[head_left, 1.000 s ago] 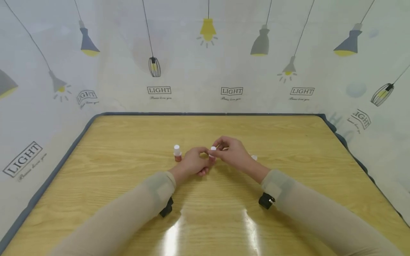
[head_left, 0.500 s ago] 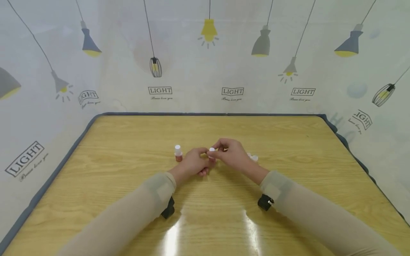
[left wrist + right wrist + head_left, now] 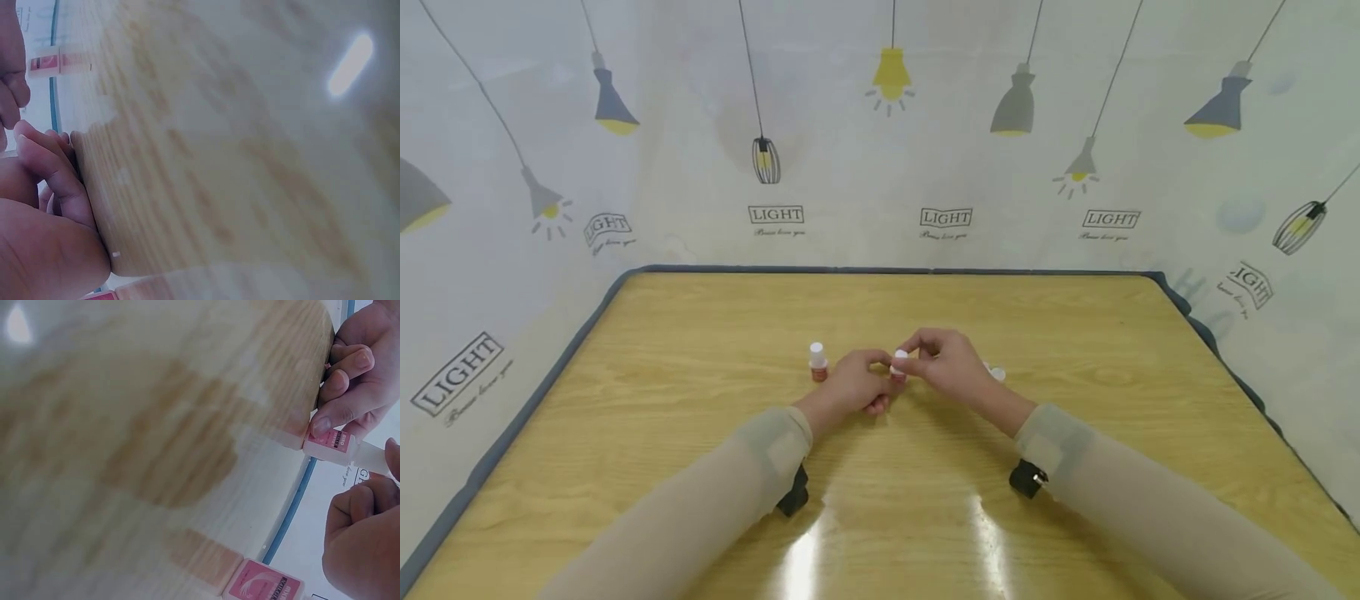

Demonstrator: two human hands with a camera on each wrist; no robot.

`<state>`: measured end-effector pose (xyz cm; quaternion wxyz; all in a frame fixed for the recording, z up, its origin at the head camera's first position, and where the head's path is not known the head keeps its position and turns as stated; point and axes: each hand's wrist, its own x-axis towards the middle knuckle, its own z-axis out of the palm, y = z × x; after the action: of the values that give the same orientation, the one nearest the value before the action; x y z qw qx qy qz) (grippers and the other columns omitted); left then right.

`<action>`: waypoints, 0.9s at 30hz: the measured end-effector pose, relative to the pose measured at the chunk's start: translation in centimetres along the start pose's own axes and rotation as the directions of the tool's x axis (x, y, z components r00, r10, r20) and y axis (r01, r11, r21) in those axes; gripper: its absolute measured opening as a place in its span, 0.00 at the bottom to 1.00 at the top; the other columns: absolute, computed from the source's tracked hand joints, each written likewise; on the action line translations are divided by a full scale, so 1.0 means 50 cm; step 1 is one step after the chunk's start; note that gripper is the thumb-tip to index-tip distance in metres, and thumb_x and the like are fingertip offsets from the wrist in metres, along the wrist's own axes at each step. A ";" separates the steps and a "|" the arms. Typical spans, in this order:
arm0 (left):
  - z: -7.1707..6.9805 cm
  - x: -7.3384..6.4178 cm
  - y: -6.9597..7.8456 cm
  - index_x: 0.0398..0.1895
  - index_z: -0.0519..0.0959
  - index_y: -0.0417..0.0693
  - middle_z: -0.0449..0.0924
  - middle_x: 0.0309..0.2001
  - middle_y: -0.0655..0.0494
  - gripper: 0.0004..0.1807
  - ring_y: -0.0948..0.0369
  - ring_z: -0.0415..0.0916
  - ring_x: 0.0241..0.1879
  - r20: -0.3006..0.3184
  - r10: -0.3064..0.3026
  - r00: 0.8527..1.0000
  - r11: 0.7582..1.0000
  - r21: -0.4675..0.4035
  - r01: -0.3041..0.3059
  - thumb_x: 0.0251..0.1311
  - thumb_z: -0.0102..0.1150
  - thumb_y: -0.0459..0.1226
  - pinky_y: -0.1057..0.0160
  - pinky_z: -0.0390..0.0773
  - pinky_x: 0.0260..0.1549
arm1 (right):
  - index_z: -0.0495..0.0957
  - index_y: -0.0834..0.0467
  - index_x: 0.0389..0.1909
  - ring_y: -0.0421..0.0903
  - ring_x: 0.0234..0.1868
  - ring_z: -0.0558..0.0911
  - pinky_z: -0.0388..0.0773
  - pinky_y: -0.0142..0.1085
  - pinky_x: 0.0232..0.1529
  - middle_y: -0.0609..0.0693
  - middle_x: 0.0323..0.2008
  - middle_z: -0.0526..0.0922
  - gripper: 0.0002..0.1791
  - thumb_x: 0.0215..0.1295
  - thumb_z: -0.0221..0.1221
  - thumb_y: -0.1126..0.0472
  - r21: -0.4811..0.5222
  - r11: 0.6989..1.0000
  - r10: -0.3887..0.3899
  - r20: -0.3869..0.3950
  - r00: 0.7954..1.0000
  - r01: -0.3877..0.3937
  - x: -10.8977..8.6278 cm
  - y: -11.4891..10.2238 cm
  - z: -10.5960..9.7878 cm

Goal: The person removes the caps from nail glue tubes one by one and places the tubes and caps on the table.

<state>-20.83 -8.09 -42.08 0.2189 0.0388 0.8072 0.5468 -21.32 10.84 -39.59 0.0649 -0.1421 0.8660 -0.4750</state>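
A small white bottle with a pink-red label stands upright on the table between my hands. My left hand grips it low down; in the right wrist view the thumb presses against its label, the other fingers curled. At the top, my right hand pinches the white cap between thumb and index finger. The right wrist view shows a narrow white neck or cap reaching toward those fingers. Part of the bottle is covered by the hands in the head view.
A similar capped bottle stands to the left of my left hand. Beyond my right wrist another white-topped item is mostly hidden; the left wrist view shows a pink-labelled bottle on that side. A printed wall sheet rises behind the wooden table.
Both hands stay on the same bottle, with only slight shifts of the right hand at the cap. The head view has tilted a little; the other bottles stand where they were.
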 end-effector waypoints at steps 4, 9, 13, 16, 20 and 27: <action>-0.001 -0.001 -0.004 0.64 0.79 0.44 0.78 0.19 0.56 0.19 0.67 0.72 0.16 -0.004 -0.008 1.000 1.000 -0.012 0.008 0.73 0.67 0.36 0.72 0.75 0.19 | 0.89 0.56 0.46 0.42 0.16 0.60 0.59 0.32 0.20 0.43 0.14 0.62 0.11 0.71 0.70 0.54 0.013 1.000 0.021 0.015 1.000 -0.021 0.001 0.002 0.001; 0.000 0.002 -0.005 0.62 0.80 0.43 0.78 0.18 0.56 0.18 0.67 0.72 0.16 0.000 -0.002 1.000 1.000 -0.028 0.002 0.72 0.67 0.35 0.72 0.74 0.18 | 0.89 0.56 0.49 0.41 0.16 0.58 0.57 0.31 0.19 0.42 0.13 0.60 0.12 0.72 0.69 0.54 0.025 0.999 0.034 0.032 0.999 -0.035 0.003 0.003 -0.001; 0.001 0.003 -0.005 0.61 0.80 0.42 0.78 0.18 0.57 0.17 0.67 0.72 0.16 0.004 0.003 1.000 1.000 -0.031 -0.003 0.72 0.67 0.34 0.72 0.75 0.18 | 0.89 0.57 0.53 0.40 0.17 0.58 0.57 0.31 0.20 0.42 0.14 0.60 0.15 0.73 0.68 0.54 -0.007 1.000 0.031 0.040 0.999 -0.031 0.004 0.003 -0.003; 0.001 0.003 -0.005 0.61 0.80 0.42 0.77 0.18 0.57 0.17 0.67 0.72 0.16 0.004 0.007 1.000 1.000 -0.030 -0.007 0.72 0.67 0.35 0.72 0.75 0.18 | 0.88 0.57 0.57 0.40 0.17 0.58 0.57 0.30 0.21 0.41 0.14 0.60 0.17 0.75 0.67 0.53 -0.031 0.999 0.029 0.041 0.999 -0.027 0.004 0.004 -0.003; 0.000 0.004 -0.007 0.61 0.80 0.42 0.77 0.18 0.57 0.17 0.67 0.72 0.16 0.003 0.010 1.000 1.000 -0.025 -0.010 0.72 0.67 0.36 0.72 0.74 0.18 | 0.88 0.57 0.59 0.40 0.17 0.59 0.58 0.30 0.21 0.42 0.14 0.61 0.18 0.75 0.66 0.53 -0.034 0.999 0.026 0.043 0.999 -0.024 0.004 0.004 -0.003; 0.000 0.003 -0.006 0.61 0.80 0.40 0.77 0.18 0.57 0.18 0.68 0.72 0.15 0.002 0.005 1.000 0.999 -0.051 -0.005 0.71 0.68 0.34 0.73 0.74 0.18 | 0.88 0.54 0.53 0.40 0.16 0.56 0.55 0.31 0.19 0.41 0.13 0.59 0.16 0.70 0.70 0.50 -0.022 0.998 0.054 0.021 0.998 -0.054 0.003 0.001 -0.006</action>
<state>-20.89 -8.15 -42.40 0.2192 0.0359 0.7926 0.5678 -21.53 11.04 -39.46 0.0856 -0.1244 0.8738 -0.4623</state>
